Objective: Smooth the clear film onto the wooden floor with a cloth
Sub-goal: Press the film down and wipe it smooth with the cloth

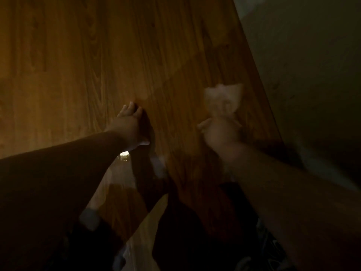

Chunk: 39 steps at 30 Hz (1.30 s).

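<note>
- Two bare arms reach forward and down over the wooden floor (78, 65). The scene is dim and the right side is blurred.
- Left hand (130, 122): the arm is stretched out nearly straight, and the hand lies on the boards with its fingers extended, pointing away from the person. Its grip is open and holds nothing; the hand only presses on the floor.
- Right hand (220, 132): it sits to the right of the left hand, at about the same reach and well apart from it. The wrist is raised a little and the fingers are curled into a fist.
- Cloth (224, 100): this pale, bunched cloth is held in the right hand's closed grip and sticks out beyond the knuckles, further from the person than the left hand's fingertips. Blur hides whether it touches the boards.
- Clear film (144, 222): it is hard to make out. A pale, translucent sheet shows nearer the person than the left hand, below the left forearm, with a small bright glint just behind the left wrist. Its edges further out cannot be told.
- A dark wall (312, 75) rises far to the right of the left hand, past the right arm.
</note>
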{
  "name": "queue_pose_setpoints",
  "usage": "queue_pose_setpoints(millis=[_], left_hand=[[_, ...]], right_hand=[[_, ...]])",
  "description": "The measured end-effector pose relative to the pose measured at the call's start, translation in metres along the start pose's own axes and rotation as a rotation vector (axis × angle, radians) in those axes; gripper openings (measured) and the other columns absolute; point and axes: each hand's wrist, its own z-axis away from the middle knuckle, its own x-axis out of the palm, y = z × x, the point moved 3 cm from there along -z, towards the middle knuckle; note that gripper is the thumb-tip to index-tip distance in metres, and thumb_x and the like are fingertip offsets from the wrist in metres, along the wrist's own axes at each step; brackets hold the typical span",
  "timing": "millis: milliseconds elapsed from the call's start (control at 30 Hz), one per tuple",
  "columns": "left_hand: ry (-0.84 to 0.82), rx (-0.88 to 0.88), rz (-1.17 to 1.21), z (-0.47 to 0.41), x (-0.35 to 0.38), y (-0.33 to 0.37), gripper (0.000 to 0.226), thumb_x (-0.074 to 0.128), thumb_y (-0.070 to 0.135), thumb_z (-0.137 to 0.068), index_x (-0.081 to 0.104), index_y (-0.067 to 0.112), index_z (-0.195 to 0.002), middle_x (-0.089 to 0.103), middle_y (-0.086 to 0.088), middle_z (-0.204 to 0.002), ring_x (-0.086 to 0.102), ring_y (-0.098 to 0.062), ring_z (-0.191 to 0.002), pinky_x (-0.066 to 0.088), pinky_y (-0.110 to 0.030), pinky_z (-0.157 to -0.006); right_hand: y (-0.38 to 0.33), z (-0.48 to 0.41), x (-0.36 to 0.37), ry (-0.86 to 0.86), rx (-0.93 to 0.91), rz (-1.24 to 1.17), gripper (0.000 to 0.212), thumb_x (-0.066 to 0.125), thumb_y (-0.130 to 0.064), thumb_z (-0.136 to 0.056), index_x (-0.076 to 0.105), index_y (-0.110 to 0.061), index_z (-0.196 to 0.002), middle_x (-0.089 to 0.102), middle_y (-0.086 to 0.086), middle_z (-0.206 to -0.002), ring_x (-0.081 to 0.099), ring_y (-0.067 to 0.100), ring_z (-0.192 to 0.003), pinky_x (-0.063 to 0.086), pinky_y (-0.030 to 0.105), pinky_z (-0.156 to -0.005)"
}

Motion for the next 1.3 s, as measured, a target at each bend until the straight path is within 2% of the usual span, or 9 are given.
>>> queue_pose_setpoints(millis=[100, 200, 333, 467, 600, 767, 1000, 1167, 1300], left_hand=[[-0.016, -0.036, 0.009, -0.016, 0.000, 0.005, 0.113, 0.082, 0.046, -0.065, 0.019, 0.008, -0.151, 0.010, -0.019, -0.158, 0.009, -0.036, -0.145, 0.019, -0.044, -0.117], [0.016, -0.065, 0.023, -0.020, 0.005, 0.000, 0.124, 0.087, 0.045, -0.057, 0.015, 0.010, -0.152, 0.007, -0.015, -0.159, 0.011, -0.034, -0.146, 0.023, -0.043, -0.116], [0.035, -0.073, 0.010, -0.024, 0.012, -0.006, 0.126, 0.088, 0.046, -0.053, 0.016, 0.014, -0.151, 0.004, -0.011, -0.160, 0.010, -0.031, -0.146, 0.028, -0.045, -0.114], [0.022, -0.083, 0.019, -0.026, 0.013, -0.005, 0.126, 0.089, 0.043, -0.053, 0.015, 0.015, -0.151, 0.001, -0.010, -0.161, 0.008, -0.031, -0.147, 0.029, -0.046, -0.114], [0.026, -0.080, 0.036, -0.019, 0.010, -0.005, 0.125, 0.087, 0.043, -0.058, 0.010, 0.016, -0.153, -0.001, -0.009, -0.161, 0.006, -0.030, -0.147, 0.025, -0.044, -0.115], [0.015, -0.074, 0.046, -0.013, 0.004, 0.002, 0.119, 0.085, 0.038, -0.065, 0.008, 0.014, -0.153, -0.003, -0.010, -0.161, 0.003, -0.030, -0.147, 0.022, -0.045, -0.116], [-0.047, 0.013, -0.085, 0.012, 0.011, 0.021, 0.091, 0.063, 0.038, -0.089, 0.005, 0.011, -0.154, -0.005, -0.019, -0.159, 0.006, -0.037, -0.146, 0.019, -0.040, -0.114], [-0.088, 0.060, 0.001, 0.030, 0.028, 0.026, 0.094, 0.065, 0.035, -0.088, 0.003, 0.009, -0.153, -0.011, -0.018, -0.159, -0.003, -0.034, -0.147, 0.013, -0.039, -0.117], [-0.138, 0.106, -0.045, 0.042, 0.036, 0.022, 0.100, 0.070, 0.037, -0.084, 0.003, 0.013, -0.154, -0.012, -0.013, -0.160, -0.002, -0.029, -0.148, 0.016, -0.038, -0.116]], right_hand=[[-0.060, 0.009, 0.020, 0.109, -0.409, 0.066, 0.063, 0.061, -0.030, -0.085, 0.038, -0.028, -0.143, 0.018, 0.000, -0.158, 0.011, 0.023, -0.146, 0.010, 0.039, -0.114], [-0.050, -0.002, 0.004, 0.080, -0.702, 0.066, 0.061, 0.062, -0.022, -0.087, 0.040, -0.016, -0.143, 0.031, 0.004, -0.153, 0.015, 0.012, -0.141, 0.005, 0.025, -0.116], [0.044, -0.039, -0.036, 0.205, -0.182, -0.049, 0.043, 0.053, -0.019, -0.092, 0.052, -0.016, -0.134, 0.043, 0.014, -0.144, 0.040, 0.032, -0.133, 0.033, 0.042, -0.110], [0.086, -0.060, -0.054, 0.189, 0.165, 0.004, 0.075, 0.052, -0.039, -0.093, 0.014, -0.014, -0.152, 0.009, 0.012, -0.159, 0.008, 0.029, -0.146, 0.010, 0.045, -0.118], [0.029, -0.047, -0.032, 0.160, -0.021, 0.032, 0.052, 0.057, -0.033, -0.090, 0.048, -0.016, -0.138, 0.023, 0.008, -0.157, 0.016, 0.028, -0.144, 0.011, 0.041, -0.117], [-0.022, -0.020, -0.011, -0.027, -0.391, -0.095, 0.084, 0.068, -0.025, -0.081, 0.021, -0.034, -0.150, 0.014, -0.009, -0.158, 0.006, 0.016, -0.146, 0.005, 0.043, -0.117], [0.066, 0.008, -0.030, 0.035, 0.046, -0.118, 0.028, 0.058, -0.030, -0.091, 0.067, -0.024, -0.117, 0.037, -0.007, -0.149, 0.020, 0.022, -0.143, 0.016, 0.037, -0.117], [0.074, 0.048, 0.006, 0.021, 0.506, -0.247, 0.050, 0.050, -0.028, -0.092, 0.046, -0.006, -0.137, 0.043, 0.017, -0.143, 0.041, 0.034, -0.130, 0.035, 0.044, -0.107], [-0.026, 0.093, 0.042, 0.018, 0.115, -0.169, 0.058, 0.049, -0.023, -0.086, 0.038, -0.011, -0.141, 0.038, 0.017, -0.145, 0.037, 0.037, -0.132, 0.036, 0.046, -0.105]])
